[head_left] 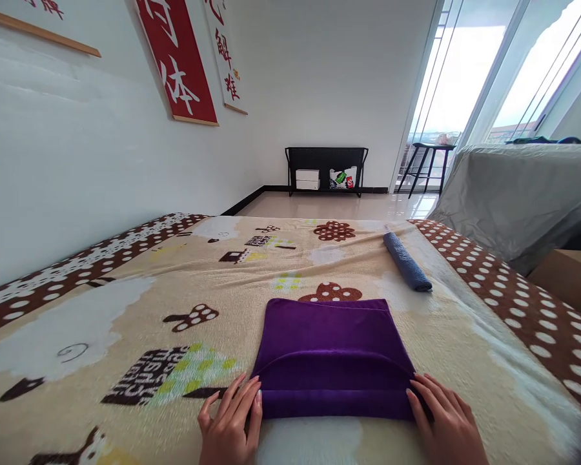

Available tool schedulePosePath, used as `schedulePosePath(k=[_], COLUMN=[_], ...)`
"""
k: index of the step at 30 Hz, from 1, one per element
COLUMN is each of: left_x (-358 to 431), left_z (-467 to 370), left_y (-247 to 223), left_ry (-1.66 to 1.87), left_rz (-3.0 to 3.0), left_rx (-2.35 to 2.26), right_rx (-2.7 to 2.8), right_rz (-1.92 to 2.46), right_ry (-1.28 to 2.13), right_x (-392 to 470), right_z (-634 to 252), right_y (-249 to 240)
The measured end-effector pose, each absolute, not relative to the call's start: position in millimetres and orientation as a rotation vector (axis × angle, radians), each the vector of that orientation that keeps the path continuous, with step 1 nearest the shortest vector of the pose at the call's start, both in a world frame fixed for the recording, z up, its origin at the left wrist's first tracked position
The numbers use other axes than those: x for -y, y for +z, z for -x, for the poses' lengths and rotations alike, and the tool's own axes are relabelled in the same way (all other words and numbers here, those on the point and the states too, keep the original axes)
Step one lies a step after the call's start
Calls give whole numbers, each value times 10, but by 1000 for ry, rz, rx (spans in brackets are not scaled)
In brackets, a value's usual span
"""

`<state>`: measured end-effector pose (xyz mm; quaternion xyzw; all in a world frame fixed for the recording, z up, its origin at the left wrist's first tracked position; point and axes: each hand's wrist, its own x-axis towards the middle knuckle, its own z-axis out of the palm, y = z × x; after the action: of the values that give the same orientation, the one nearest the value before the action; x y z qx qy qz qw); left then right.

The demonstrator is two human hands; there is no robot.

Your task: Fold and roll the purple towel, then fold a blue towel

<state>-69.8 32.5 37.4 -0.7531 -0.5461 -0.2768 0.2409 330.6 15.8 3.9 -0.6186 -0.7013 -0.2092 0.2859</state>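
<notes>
A purple towel (334, 361) lies on the patterned blanket in front of me, with a folded strip along its near edge and a soft ridge across its middle. At the near left corner, my left hand (232, 420) pinches the cloth, its fingers close together and the thumb beside the edge. My right hand (443, 413) grips the near right corner in the same way, with the fingertips on the fold. Beyond the towel to the right rests a rolled blue towel (407, 261), apart from both hands.
The cream blanket (174, 368) has brown dotted borders and slight wrinkles. A low black rack (326, 161) with a white box (308, 179) stands against the far wall. To the right are a plastic-covered piece of furniture (527, 187), a cardboard box (571, 278) and a dark stool (428, 165).
</notes>
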Motion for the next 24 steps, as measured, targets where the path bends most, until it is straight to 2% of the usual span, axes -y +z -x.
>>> schedulePosePath(k=[9,18,24], left_x=[-483,-437,-339], left_z=[-275,718,699], left_y=[455,224,335], left_ry=[-650,-785,-754], left_rz=[2514,2164,2031], left_rx=[1277,1592,1603], right_rx=[2098,2060,1974], right_rz=[1438,1629,1701], right_ry=[-411,-604,-596], right_x=[-341,-171,-142], right_z=[-2451,-3241,-3317], right_y=[231,-6,-8])
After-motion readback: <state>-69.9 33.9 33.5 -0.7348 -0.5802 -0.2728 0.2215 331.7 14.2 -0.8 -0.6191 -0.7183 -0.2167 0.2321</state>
